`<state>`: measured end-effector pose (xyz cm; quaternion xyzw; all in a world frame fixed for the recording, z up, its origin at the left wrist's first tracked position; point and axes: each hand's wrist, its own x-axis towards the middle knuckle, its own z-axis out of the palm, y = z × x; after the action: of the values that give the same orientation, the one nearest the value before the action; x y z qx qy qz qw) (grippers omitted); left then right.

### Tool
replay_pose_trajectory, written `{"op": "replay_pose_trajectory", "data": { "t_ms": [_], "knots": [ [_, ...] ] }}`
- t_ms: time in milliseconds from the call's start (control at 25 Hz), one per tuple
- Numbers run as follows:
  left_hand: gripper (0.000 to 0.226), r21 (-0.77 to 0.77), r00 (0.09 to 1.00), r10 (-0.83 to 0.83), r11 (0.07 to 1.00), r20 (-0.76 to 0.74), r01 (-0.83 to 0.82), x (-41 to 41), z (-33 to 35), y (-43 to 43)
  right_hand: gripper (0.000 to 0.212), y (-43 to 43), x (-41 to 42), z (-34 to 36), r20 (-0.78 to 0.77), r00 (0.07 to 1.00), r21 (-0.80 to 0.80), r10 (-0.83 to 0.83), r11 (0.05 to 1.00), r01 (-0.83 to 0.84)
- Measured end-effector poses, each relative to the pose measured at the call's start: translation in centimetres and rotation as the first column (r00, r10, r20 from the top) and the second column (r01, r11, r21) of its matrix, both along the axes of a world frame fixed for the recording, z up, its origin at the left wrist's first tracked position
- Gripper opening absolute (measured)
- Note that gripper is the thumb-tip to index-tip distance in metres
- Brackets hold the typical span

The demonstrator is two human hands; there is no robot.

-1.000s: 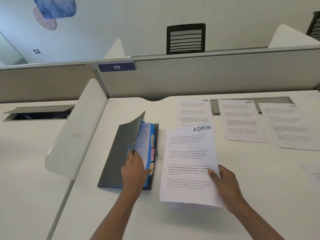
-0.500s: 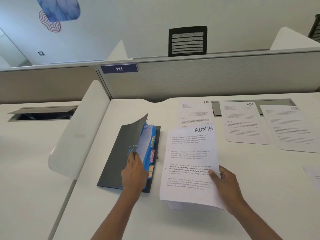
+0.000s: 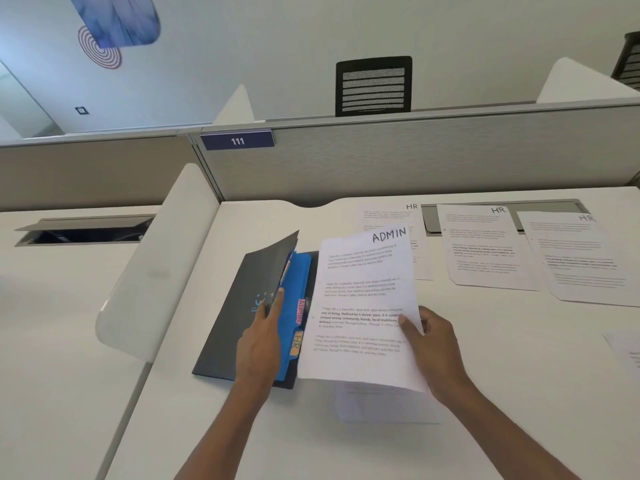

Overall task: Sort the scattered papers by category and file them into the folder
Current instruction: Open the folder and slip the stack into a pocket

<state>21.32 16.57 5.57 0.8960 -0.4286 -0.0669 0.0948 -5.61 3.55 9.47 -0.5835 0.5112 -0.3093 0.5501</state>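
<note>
The left hand (image 3: pixel 263 337) and right hand (image 3: pixel 433 351) are bare hands on bare forearms (image 3: pixel 221 427).

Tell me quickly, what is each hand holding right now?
Left hand: pinches the grey folder cover, raised off the blue dividers.
Right hand: pinches the ADMIN sheet at its right edge, thumb on top.

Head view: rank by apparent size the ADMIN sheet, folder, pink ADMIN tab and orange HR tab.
1. ADMIN sheet, but it is held nearer the camera, so its lead is unsure.
2. folder.
3. pink tab and orange tab: alike, not ranked.
</note>
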Motion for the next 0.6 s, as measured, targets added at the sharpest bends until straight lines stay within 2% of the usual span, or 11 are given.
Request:
{"op": "replay_pose_trajectory", "data": {
  "t_ms": [160,360,440,600],
  "knots": [
    [0.054,-0.08,0.966,0.012,0.996,-0.258,-0.034,1.8,1.8,-0.6,0.01,-1.2,4.7,2.5,-0.077,0.997,-0.205,-0.006,0.979,-0.01],
    [0.058,-0.123,0.93,0.061,0.986,-0.363,-0.113,2.8,3.0,-2.0,0.011,-0.9,9.6,4.6,-0.152,0.988,-0.398,-0.012,0.916,-0.05],
    [0.059,-0.149,0.913,0.086,0.976,-0.399,-0.157,3.0,3.1,-2.3,0.015,-0.5,11.0,4.7,-0.233,0.972,-0.414,0.009,0.904,-0.108],
    [0.054,-0.153,0.905,0.085,0.975,-0.417,-0.162,2.7,3.0,-2.3,0.013,0.3,13.3,4.2,-0.416,0.904,-0.335,0.096,0.908,-0.25]
  ]
}}
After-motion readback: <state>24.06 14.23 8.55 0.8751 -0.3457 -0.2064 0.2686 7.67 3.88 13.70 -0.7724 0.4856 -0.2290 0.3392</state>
